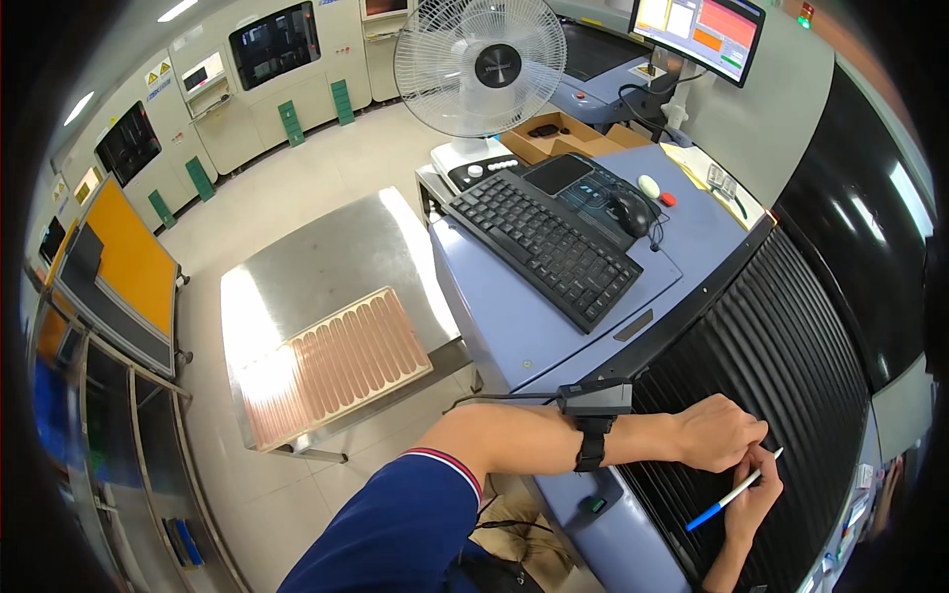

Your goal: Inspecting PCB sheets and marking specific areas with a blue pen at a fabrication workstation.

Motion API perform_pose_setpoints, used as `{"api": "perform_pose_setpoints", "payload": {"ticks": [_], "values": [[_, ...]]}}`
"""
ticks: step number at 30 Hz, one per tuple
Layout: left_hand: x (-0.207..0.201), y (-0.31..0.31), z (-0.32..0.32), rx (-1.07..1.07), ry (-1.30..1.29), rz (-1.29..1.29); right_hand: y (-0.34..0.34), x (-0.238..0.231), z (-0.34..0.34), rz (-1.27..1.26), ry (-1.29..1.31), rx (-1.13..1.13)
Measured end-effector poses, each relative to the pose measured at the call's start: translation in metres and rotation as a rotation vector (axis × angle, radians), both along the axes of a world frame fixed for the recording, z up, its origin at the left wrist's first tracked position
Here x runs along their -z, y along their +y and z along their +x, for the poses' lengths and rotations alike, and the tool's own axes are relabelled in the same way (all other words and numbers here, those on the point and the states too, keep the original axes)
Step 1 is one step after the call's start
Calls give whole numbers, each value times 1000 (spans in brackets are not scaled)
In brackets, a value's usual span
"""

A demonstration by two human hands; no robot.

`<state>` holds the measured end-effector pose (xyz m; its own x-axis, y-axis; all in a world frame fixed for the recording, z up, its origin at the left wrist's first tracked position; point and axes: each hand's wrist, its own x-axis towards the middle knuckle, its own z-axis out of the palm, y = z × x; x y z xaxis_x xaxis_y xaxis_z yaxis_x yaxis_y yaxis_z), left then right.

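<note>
Over the black ribbed cover (682, 371) of the machine, both my hands meet, fingers against fingers. My left hand (720, 433) is closed, its knuckles up; whatever its fingers pinch is hidden. Just nearer to me, my right hand (756, 491) grips a white pen with a blue end (706, 516), which slants across its fingers, blue end toward the lower left. On my left wrist a black strap (591, 445) carries a dark grey box (596, 397) with a cable.
A black keyboard (549, 242), a mouse (630, 211) and a white fan (481, 69) stand on the blue machine top (494, 341). To the left, a metal table (326, 247) bears a copper-patterned panel (346, 361). A monitor (700, 35) hangs at the back.
</note>
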<state>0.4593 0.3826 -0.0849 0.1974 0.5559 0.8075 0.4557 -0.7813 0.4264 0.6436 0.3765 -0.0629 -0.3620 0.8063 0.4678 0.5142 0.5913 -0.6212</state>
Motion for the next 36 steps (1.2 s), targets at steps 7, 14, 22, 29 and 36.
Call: {"api": "perform_pose_setpoints", "payload": {"ticks": [7, 14, 22, 29, 36], "values": [[-4, -2, 2, -10, 36, -96, 2, 2, 2, 61, 2, 4], [-2, -2, -1, -11, 24, -113, 0, -1, -1, 53, -22, 1], [-5, -6, 0, -5, -5, -112, 0, -2, -1, 60, -4, 11], [-3, -4, -1, -20, 18, -110, 0, -2, -2, 74, 9, 4], [-5, -5, -1, -17, 2, -132, 1, -2, 1, 59, -7, 10]]}}
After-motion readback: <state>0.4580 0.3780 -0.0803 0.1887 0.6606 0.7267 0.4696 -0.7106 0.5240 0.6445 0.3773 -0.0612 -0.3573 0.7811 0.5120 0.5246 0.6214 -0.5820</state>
